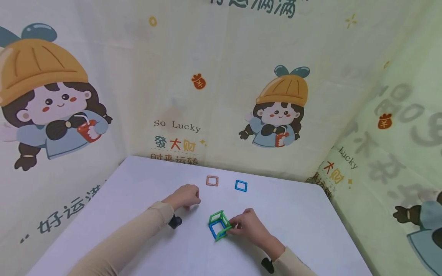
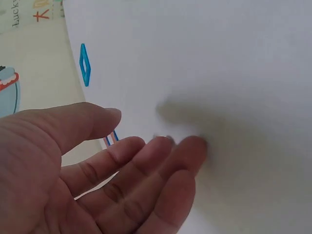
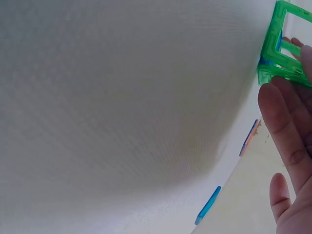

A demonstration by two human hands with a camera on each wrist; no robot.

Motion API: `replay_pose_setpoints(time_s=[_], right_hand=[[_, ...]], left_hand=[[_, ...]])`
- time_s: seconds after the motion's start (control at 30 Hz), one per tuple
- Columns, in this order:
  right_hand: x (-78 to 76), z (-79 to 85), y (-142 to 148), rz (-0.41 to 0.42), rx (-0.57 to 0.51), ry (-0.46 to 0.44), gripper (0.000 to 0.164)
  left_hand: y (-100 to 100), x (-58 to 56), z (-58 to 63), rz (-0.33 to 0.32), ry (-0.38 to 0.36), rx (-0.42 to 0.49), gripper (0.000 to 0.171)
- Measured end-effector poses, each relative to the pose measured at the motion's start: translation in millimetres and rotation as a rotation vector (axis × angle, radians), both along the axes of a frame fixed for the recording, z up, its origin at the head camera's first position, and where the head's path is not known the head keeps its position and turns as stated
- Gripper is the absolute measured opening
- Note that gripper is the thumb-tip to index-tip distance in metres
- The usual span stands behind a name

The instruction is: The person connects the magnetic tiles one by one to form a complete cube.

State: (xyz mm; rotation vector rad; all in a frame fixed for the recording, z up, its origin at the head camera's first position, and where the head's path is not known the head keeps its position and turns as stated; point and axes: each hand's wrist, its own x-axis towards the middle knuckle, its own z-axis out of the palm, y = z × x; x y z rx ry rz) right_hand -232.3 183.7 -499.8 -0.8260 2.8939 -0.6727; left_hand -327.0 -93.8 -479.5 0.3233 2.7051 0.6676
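Between thumb and fingers, my right hand (image 1: 253, 227) pinches the right side of a small open structure of green and blue magnetic tiles (image 1: 223, 232). This structure stands on the white table, with a blue square frame at its base and green square frames rising from it. The right wrist view catches only a green corner (image 3: 271, 39) of it, by the fingertips. Over the table to the left is my left hand (image 1: 183, 196), its fingers loosely bent and nothing in them. In the left wrist view its palm (image 2: 29, 165) and separated thumb show.
Toward the back edge of the white table (image 1: 148, 199) lie an orange square frame (image 1: 212, 185) and a blue square frame (image 1: 240, 190). A printed cloth (image 1: 224, 115) hangs behind the table and along both sides.
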Motion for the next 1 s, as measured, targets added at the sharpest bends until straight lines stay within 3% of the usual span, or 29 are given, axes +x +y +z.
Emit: replay_pose_setpoints(time_s=[0.4, 0.7, 0.93, 1.0], right_hand=[[1.8, -3.4, -7, -0.023, 0.060, 0.057, 0.029], [6.1, -8.1, -13, -0.040, 0.059, 0.133, 0.032], [13.2, -9.5, -13, -0.044, 0.084, 0.205, 0.029], [14.3, -9.4, -13, -0.049, 0.091, 0.232, 0.030]], left_hand=[[17, -22.9, -2.0, -0.001, 0.052, -0.106, 0.013], [25, -37.3, -6.6, -0.068, 0.209, -0.211, 0.007], [32, -41.0, -12.1, -0.132, 0.246, -0.168, 0.005], [34, -42.5, -16.0, -0.144, 0.251, -0.149, 0.019]])
